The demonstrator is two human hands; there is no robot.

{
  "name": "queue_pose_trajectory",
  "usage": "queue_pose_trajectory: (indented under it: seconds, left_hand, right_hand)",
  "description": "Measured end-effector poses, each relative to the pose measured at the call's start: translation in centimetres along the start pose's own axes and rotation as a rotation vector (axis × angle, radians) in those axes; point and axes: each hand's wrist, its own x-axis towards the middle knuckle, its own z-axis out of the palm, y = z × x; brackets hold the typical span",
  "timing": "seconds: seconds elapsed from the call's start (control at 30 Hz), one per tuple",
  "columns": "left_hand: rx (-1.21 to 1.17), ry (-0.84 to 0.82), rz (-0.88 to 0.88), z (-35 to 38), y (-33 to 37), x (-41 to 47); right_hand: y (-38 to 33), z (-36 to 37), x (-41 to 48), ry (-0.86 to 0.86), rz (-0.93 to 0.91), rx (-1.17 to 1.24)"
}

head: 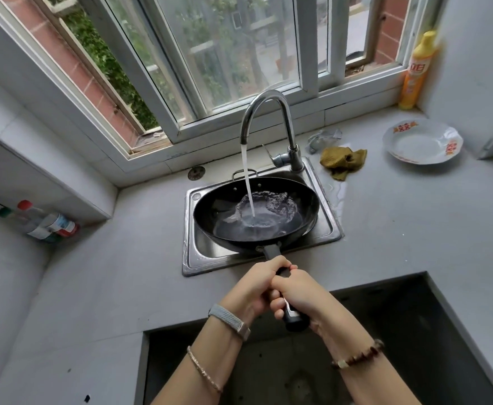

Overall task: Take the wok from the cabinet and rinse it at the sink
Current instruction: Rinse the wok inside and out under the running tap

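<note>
- The wok [210, 213] is out of the cabinet and held over the steel sink [198, 258], its bowl roughly level under the tap [268, 97].
- The tap runs; a stream of water [248, 182] lands near the middle of the wok and a shallow pool spreads across the bottom.
- Both hands grip the 1 long dark handle [295, 320], which reaches back over the grey surface [400, 229] toward the person. The left hand [254, 285] sits nearer the bowl, and the right hand [300, 293] is just behind it, touching it.
- On both hands the fingers [277, 304] are curled tight round the handle, not spread.
- As I judge it, fetching is done and rinsing is under way.
- What looks left: swirling the water round the walls, tipping it out into the sink, and shutting off the tap.
- A crumpled yellow-green cloth [343, 162] lies beside the sink, untouched.
</note>
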Motion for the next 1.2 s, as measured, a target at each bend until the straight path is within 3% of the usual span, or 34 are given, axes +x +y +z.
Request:
queue_pose_trajectory:
  seconds: [0.8,1.2]
  left_hand:
    - [-0.055,-0.013,-0.048,-0.4,-2.3,0.8]
    - [0.047,-0.248,0.051,-2.0,-5.4,2.2]
  right_hand:
    - [1.4,-0.4,0.4,0.016,0.045,-0.193]
    - [4.0,-2.0,0.2,-0.060,0.056,-0.303]
